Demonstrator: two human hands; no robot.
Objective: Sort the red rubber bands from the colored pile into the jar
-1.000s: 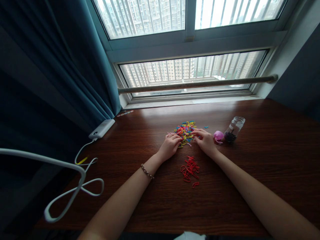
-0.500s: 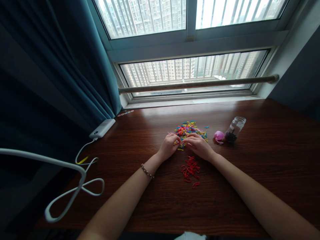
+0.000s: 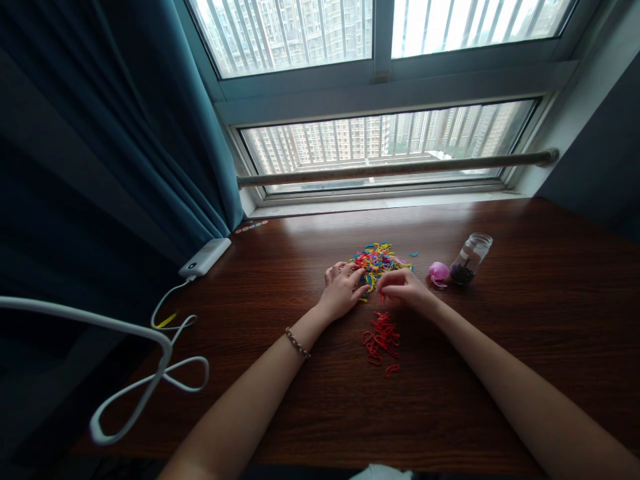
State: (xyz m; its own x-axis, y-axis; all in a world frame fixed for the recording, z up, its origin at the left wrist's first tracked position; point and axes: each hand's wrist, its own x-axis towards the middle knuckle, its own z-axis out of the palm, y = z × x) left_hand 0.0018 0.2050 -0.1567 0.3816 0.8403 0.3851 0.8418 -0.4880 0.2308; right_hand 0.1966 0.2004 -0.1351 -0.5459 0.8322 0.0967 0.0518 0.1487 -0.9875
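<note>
Pinching a red band (image 3: 383,297) between right hand (image 3: 406,288) fingers, left hand (image 3: 343,293) fingers spread at the far multicoloured heap (image 3: 380,259), a person seems early on: only a small red pile (image 3: 381,339) sits nearer on the desk (image 3: 500,347).

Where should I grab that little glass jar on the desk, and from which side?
Take the glass jar around its clear wall, just under the open mouth, probably coming from its right. It stands lidless with dark bits at the bottom, so a side grip keeps it level, and a pink object lies close on its left.
</note>
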